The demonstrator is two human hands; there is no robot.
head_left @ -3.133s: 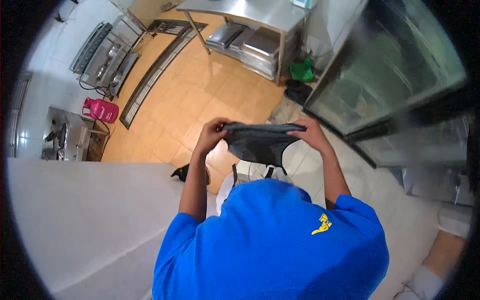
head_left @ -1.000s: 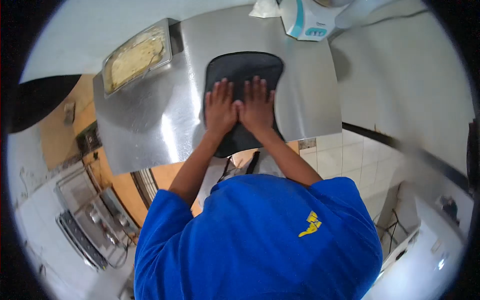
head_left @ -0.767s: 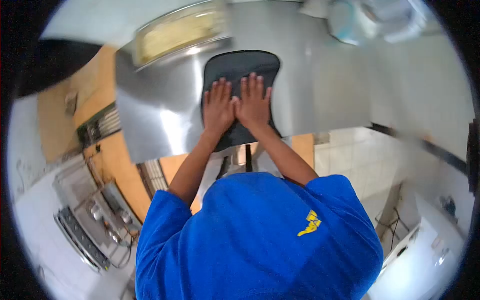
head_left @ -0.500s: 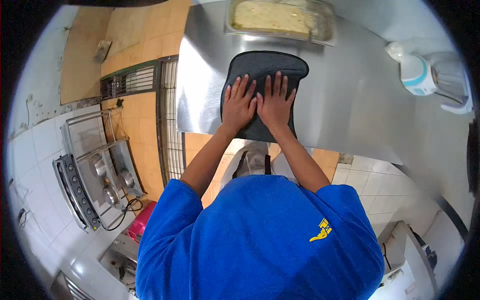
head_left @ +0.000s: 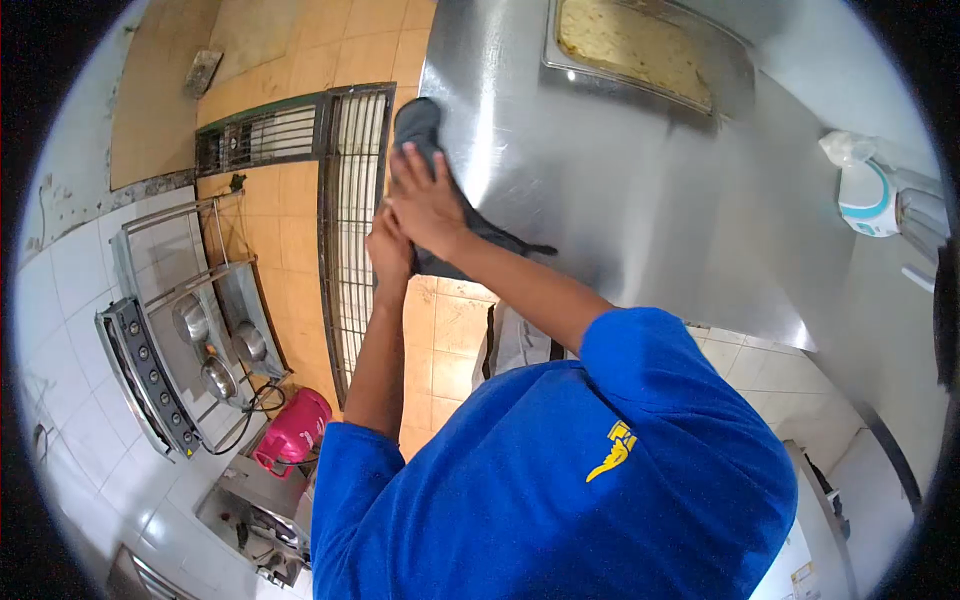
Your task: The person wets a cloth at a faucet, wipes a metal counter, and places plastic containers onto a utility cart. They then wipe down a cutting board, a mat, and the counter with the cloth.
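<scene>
A black cloth point(head_left: 468, 228) lies bunched along the left edge of the steel table point(head_left: 620, 190), with one part drawn out towards the right. My right hand point(head_left: 425, 203) lies on top of it, fingers stretched out and pointing away from me. Just below and to the left, my left hand point(head_left: 388, 245) is closed at the cloth's left edge, its fingers curled and partly hidden by the right hand. The two hands touch.
A metal tray point(head_left: 630, 50) of pale yellowish food stands at the table's far side. A white and teal appliance point(head_left: 868, 200) is on the right. To the left are a gas stove point(head_left: 150, 375), steel pots point(head_left: 218, 378) and a pink gas cylinder point(head_left: 295, 428).
Both hands have moved left from the middle of the cloth to the table's left edge. The cloth, spread flat before, is now bunched and shifted left. My left hand has closed.
</scene>
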